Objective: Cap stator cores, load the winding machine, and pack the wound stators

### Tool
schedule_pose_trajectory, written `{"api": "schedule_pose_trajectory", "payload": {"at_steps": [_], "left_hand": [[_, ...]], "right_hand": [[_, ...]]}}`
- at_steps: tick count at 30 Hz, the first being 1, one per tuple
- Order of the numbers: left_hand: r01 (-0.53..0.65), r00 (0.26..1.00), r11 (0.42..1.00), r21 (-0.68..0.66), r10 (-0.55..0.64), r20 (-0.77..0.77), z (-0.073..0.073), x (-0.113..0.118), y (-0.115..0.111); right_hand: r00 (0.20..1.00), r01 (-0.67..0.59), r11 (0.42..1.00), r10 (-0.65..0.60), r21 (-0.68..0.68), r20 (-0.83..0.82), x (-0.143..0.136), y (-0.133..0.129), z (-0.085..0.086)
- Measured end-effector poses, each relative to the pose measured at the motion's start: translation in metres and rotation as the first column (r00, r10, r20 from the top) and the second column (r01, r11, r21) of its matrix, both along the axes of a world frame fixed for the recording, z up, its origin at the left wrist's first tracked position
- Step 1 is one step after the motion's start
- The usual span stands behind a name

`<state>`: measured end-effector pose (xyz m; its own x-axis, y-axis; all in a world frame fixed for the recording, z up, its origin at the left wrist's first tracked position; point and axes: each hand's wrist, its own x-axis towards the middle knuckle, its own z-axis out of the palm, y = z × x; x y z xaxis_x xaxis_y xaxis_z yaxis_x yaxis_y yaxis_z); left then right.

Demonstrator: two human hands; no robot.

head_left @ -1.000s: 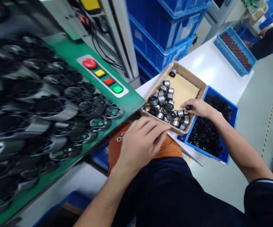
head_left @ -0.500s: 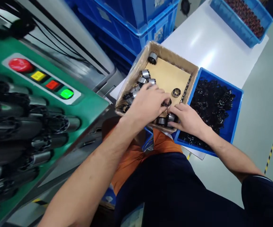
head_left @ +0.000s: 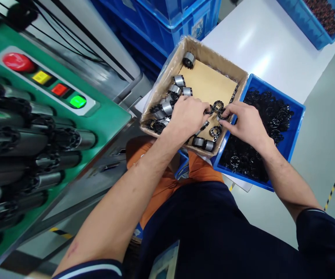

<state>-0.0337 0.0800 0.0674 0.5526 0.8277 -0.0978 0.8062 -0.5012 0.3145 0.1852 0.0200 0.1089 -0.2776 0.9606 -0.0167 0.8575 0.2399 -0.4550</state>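
Note:
A cardboard box (head_left: pixel 228 64) lined with clear plastic holds several silver-and-black stator cores (head_left: pixel 179 80) on a tan cardboard sheet (head_left: pixel 210 79). My left hand (head_left: pixel 189 116) reaches over the box, its fingertips closed at a black toothed end frame (head_left: pixel 209 110), partly hidden by the fingers. On the right side, my right hand (head_left: pixel 247 122) pinches a stator core (head_left: pixel 222 114) between thumb and fingers. Another stator core (head_left: pixel 218 105) stands just beyond the fingertips, toothed end up. Nearer me lies a black toothed ring (head_left: pixel 215 131), with two stator cores on their sides below it.
A blue tray (head_left: pixel 296 131) of black end frames (head_left: pixel 272 116) adjoins the box on the white table (head_left: pixel 260 42). Left is a green machine (head_left: pixel 106 116) with lit buttons and many stacked cylinders. Blue crates (head_left: pixel 181 35) stand behind; another blue bin (head_left: pixel 315 33) sits far right.
My right hand has moved away from the near edge of the box, up and right, and now pinches a stator core there. My left hand has shifted slightly farther into the box.

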Motion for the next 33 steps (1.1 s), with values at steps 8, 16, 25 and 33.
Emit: {"api": "schedule_pose_trajectory", "payload": {"at_steps": [8, 16, 25, 33], "left_hand": [[0.007, 0.998, 1.000, -0.023, -0.006, 0.055, -0.001, -0.001, -0.002], [0.038, 0.992, 0.999, 0.011, -0.040, 0.118, -0.011, -0.009, -0.015], [-0.080, 0.992, 0.993, 0.084, 0.071, 0.108, 0.000, -0.009, -0.035], [-0.121, 0.900, 0.990, 0.070, 0.079, 0.429, 0.020, -0.051, -0.140]], "right_hand": [[0.992, 0.000, 0.998, 0.008, -0.059, 0.128, -0.011, 0.012, -0.020], [0.963, 0.004, 0.999, 0.006, -0.035, 0.271, -0.020, -0.003, -0.020], [0.966, 0.020, 1.000, -0.023, 0.015, 0.256, -0.041, 0.001, -0.030], [0.932, 0.070, 0.997, -0.063, -0.009, 0.357, -0.045, 0.024, -0.041]]}}
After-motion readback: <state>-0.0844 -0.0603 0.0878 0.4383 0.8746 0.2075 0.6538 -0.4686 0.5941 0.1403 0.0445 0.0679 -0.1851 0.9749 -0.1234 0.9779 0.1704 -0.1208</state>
